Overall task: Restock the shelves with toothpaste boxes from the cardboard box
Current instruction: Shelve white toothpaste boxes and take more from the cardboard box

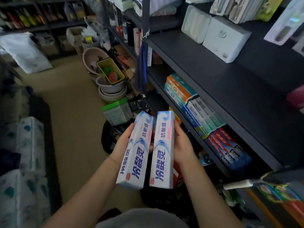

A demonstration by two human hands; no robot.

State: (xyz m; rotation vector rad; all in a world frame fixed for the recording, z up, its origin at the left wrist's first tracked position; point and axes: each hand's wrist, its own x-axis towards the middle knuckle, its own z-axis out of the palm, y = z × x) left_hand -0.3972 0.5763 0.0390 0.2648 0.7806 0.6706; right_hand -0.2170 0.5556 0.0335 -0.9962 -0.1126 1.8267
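I hold two long white-and-blue toothpaste boxes side by side in front of me, pointing away. My left hand (122, 146) grips the left toothpaste box (135, 153) from its left side. My right hand (181, 143) grips the right toothpaste box (162, 152) from its right side. To the right runs the dark shelf unit (213, 66); its lower shelf holds orange-and-teal boxes (178, 89), white Doctor boxes (202, 114) and red Colgate boxes (228, 148). No cardboard box is clearly visible; the dark area under the boxes is hard to read.
Stacked plastic basins (111, 89) and a green-lidded bin (117, 111) stand on the beige floor beside the shelf. A black bag (110, 135) lies below my left hand. Wrapped tissue packs (24, 162) line the left side. White boxes (225, 38) sit on the upper shelf.
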